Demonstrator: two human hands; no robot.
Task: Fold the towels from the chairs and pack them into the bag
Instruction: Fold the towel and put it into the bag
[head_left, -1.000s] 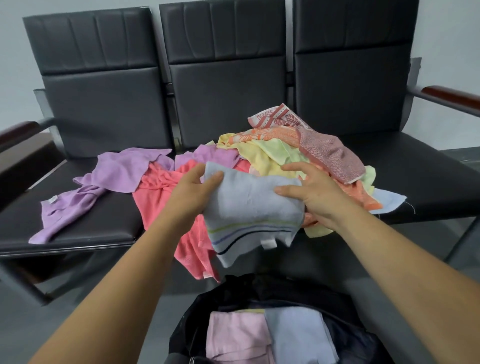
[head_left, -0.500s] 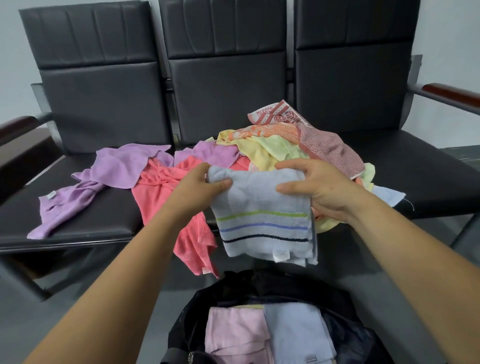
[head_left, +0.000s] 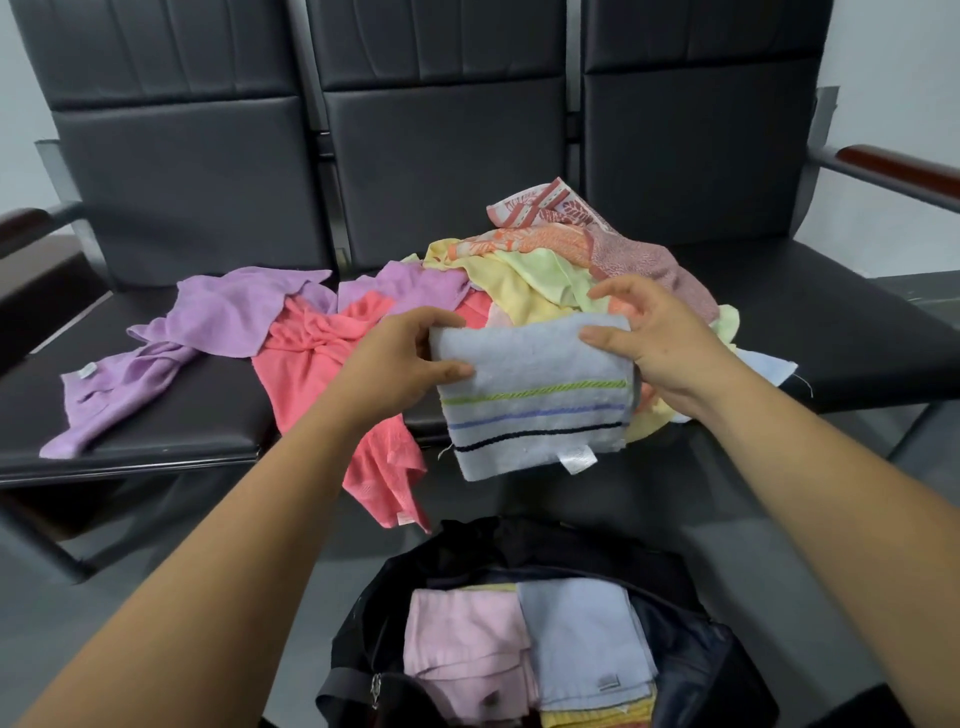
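Holding folded blue towel (head_left: 535, 384), long axis left-right, label edge downward, left hand (head_left: 395, 364), right hand (head_left: 660, 338) pinching its ends

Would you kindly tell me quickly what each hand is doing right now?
Left hand: grips the left edge of the folded pale blue striped terry towel.
Right hand: pinches the same towel's right edge.

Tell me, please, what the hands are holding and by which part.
Both hold the folded light-blue striped towel: the left hand grips its upper left corner, the right hand pinches its upper right corner.
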